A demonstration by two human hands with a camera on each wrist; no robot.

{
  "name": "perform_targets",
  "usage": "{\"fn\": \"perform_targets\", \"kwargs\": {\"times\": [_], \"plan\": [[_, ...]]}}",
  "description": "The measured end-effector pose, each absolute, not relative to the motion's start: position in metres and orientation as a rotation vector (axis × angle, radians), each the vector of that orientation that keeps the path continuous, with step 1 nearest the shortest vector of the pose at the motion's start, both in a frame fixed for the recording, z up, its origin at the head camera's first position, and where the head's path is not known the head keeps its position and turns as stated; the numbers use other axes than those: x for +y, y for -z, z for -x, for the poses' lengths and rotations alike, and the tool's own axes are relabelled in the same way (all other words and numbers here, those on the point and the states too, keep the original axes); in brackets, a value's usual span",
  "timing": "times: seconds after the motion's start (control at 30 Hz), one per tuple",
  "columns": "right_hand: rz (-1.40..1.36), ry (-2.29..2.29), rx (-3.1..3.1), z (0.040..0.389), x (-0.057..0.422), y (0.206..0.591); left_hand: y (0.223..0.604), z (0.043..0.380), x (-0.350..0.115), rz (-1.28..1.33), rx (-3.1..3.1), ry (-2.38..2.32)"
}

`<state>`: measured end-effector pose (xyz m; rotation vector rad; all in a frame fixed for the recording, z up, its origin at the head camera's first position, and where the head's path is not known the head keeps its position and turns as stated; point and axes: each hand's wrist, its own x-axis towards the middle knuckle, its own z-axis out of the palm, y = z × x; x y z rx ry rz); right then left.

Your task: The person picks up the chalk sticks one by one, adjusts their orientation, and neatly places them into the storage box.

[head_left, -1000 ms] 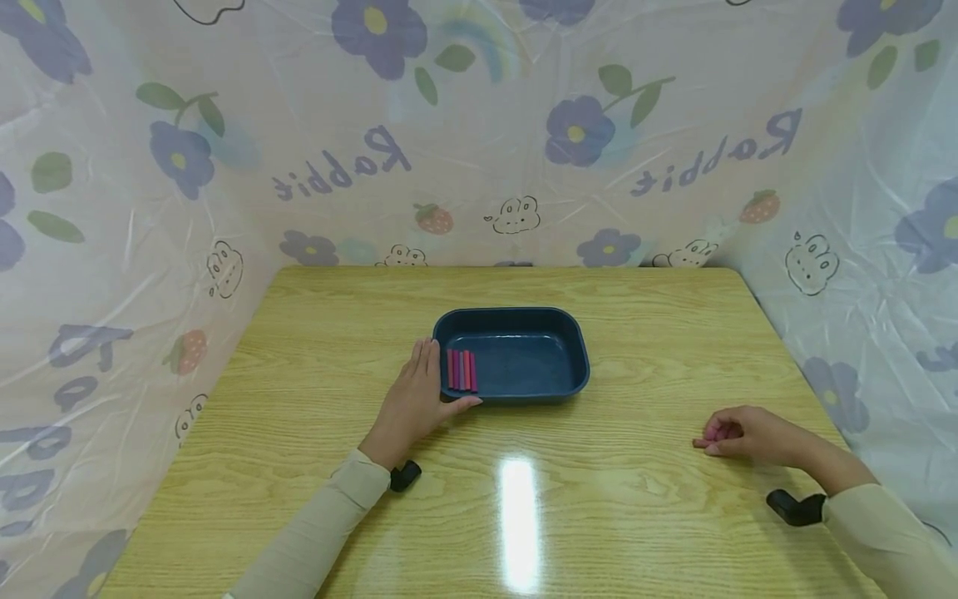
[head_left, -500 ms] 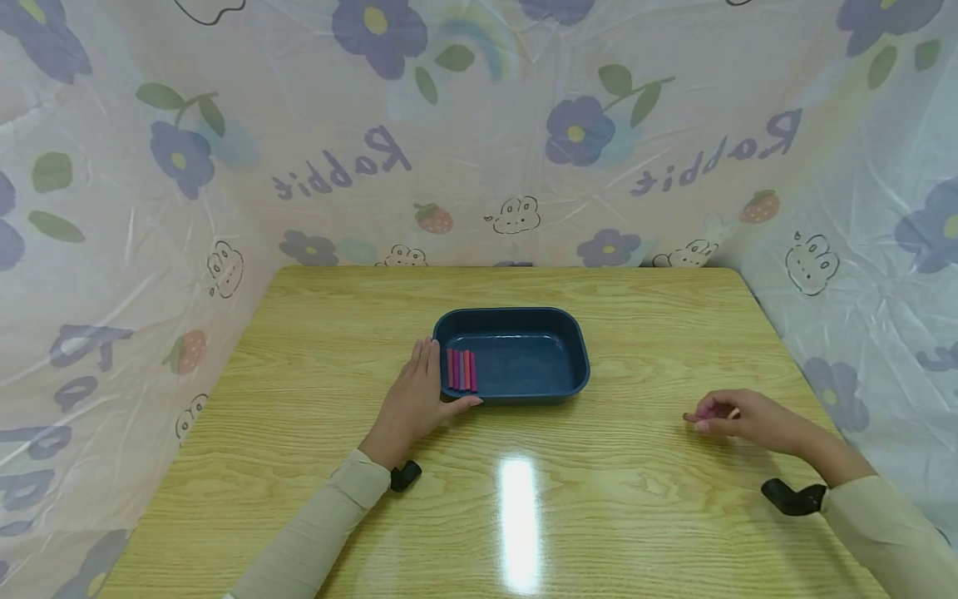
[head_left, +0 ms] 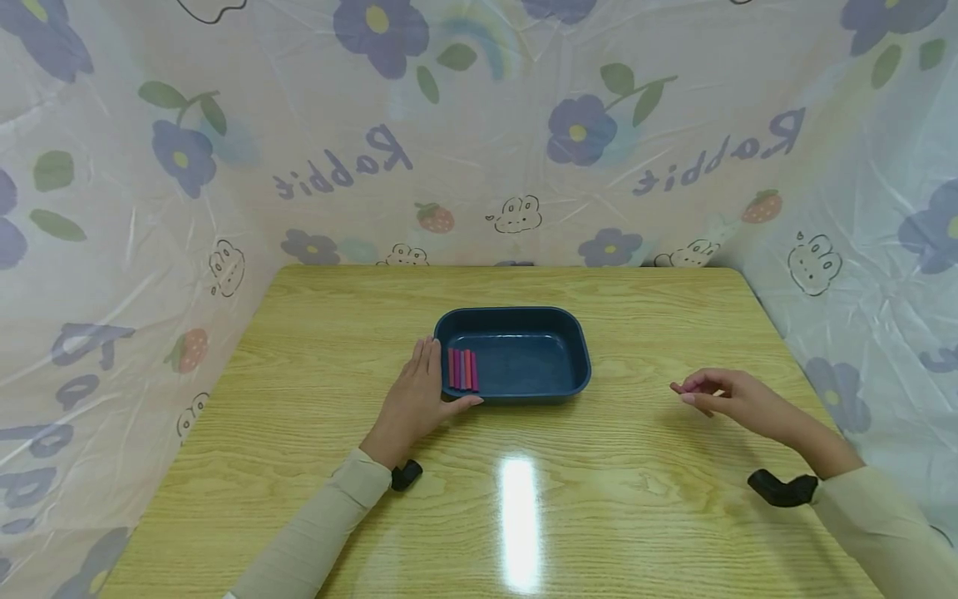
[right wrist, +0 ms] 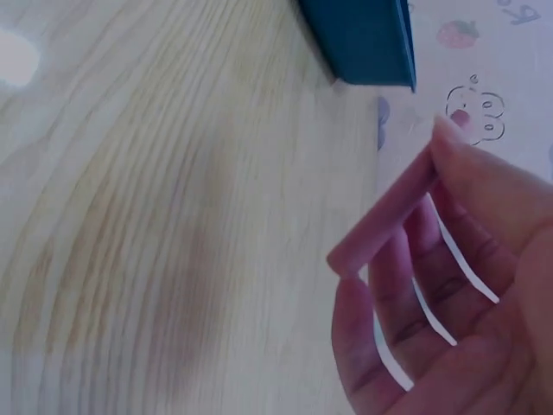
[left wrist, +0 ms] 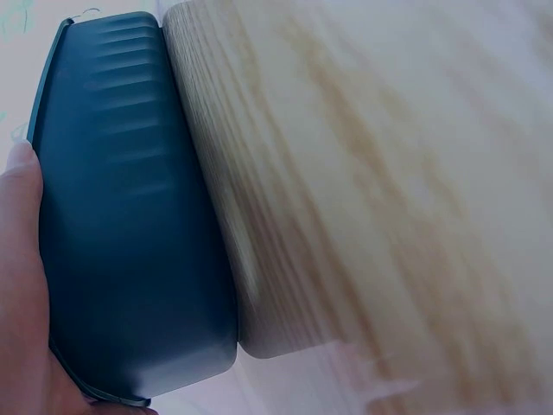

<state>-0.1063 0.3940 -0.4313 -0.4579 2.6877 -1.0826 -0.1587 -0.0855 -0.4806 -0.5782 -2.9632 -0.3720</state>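
A dark blue rectangular tray (head_left: pixel 531 366) stands on the table, with several short pink, red and purple sticks (head_left: pixel 462 370) side by side at its left end. My left hand (head_left: pixel 412 401) rests against the tray's left side, fingers straight and thumb along the front edge. In the left wrist view the thumb lies at the rim of the tray (left wrist: pixel 130 225). Off to the right, my right hand (head_left: pixel 741 403) holds a short pinkish-red stick (right wrist: pixel 384 216) above the table, pinched between thumb and fingers. The right wrist view shows it round and slanted.
The wood-grain table (head_left: pixel 614 499) carries a bright light reflection near the front. A patterned curtain (head_left: pixel 479 150) hangs behind it and on both sides. Black wrist devices (head_left: pixel 782 488) sit below each wrist.
My right hand has moved up the table, away from me and slightly left, carrying the reddish stick. The left hand, the tray and the sticks inside it have stayed put.
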Motion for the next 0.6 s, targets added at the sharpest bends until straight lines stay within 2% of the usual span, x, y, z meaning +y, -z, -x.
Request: {"fn": "perform_targets", "kwargs": {"times": [0.6], "plan": [[0.338,1.292,2.559,0.117,0.37,0.42,0.48,0.159,-0.086,0.577,-2.987,0.364]]}}
